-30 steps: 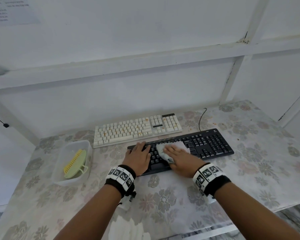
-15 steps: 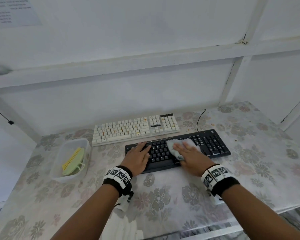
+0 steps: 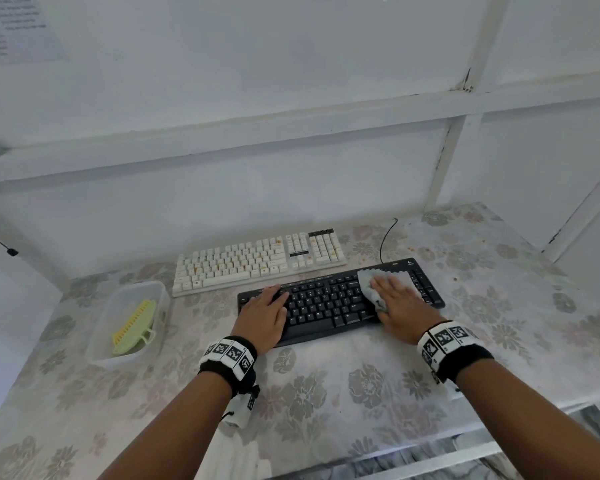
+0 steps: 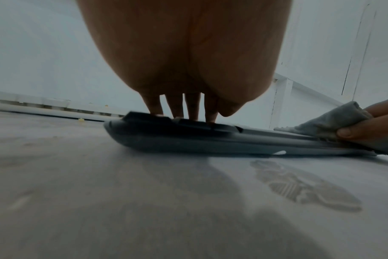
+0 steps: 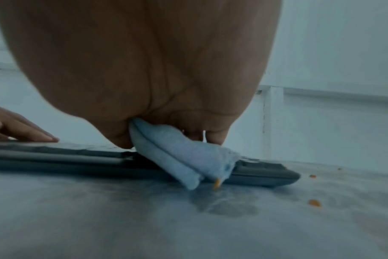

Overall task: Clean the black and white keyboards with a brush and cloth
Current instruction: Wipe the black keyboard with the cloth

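Observation:
The black keyboard (image 3: 326, 303) lies in front of the white keyboard (image 3: 257, 261), which has orange specks among its keys. My left hand (image 3: 264, 313) rests flat on the black keyboard's left end, its straight fingers (image 4: 179, 108) pressing the keys. My right hand (image 3: 399, 306) presses a pale blue cloth (image 3: 369, 282) onto the right part of the black keyboard, beside the number pad. The cloth (image 5: 177, 154) is pinched between thumb and palm, and a fold hangs over the front edge. The yellow-green brush (image 3: 134, 323) lies in a clear tub.
The clear plastic tub (image 3: 153, 292) stands at the left of the flowered tablecloth (image 3: 326, 393). Orange crumbs (image 5: 314, 203) lie on the cloth-covered table right of the black keyboard. A black cable (image 3: 387, 237) runs back to the white wall. The table's front edge is near my forearms.
My right hand has slid the cloth rightward along the black keyboard, from its middle toward the number pad. The left hand has stayed on the left end.

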